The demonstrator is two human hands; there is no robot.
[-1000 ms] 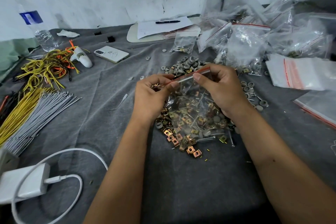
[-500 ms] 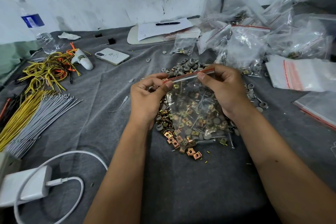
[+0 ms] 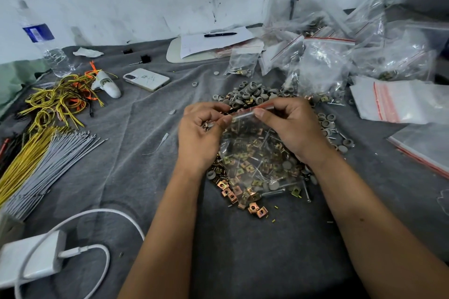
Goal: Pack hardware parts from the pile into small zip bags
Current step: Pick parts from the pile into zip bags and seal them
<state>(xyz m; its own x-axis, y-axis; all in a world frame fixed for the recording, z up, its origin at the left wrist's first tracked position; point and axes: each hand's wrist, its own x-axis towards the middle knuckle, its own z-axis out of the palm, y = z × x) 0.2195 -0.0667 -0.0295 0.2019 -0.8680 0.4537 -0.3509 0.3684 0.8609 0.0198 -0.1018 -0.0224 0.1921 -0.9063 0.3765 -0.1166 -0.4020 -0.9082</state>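
A small clear zip bag (image 3: 245, 133) with a red strip along its top hangs over the pile of hardware parts (image 3: 245, 192): copper square clips, screws and grey round caps. My left hand (image 3: 199, 138) pinches the bag's top edge at its left end and also cups a few small metal parts in its curled fingers. My right hand (image 3: 289, 126) pinches the top edge at the right end. Through the bag I see the pile below. Whether any parts lie inside the bag is unclear.
Filled zip bags (image 3: 323, 60) heap at the back right, with flat bags (image 3: 398, 102) beside them. Grey caps (image 3: 250, 94) lie behind my hands. Left: yellow and grey wires (image 3: 41, 158), phone (image 3: 145, 79), water bottle (image 3: 43, 41), white charger (image 3: 29, 257). Paper with pen (image 3: 216, 40) at the back.
Both hands stay on the bag's top edge. My left fingers have shifted slightly along the red strip; the bag hangs in about the same place.
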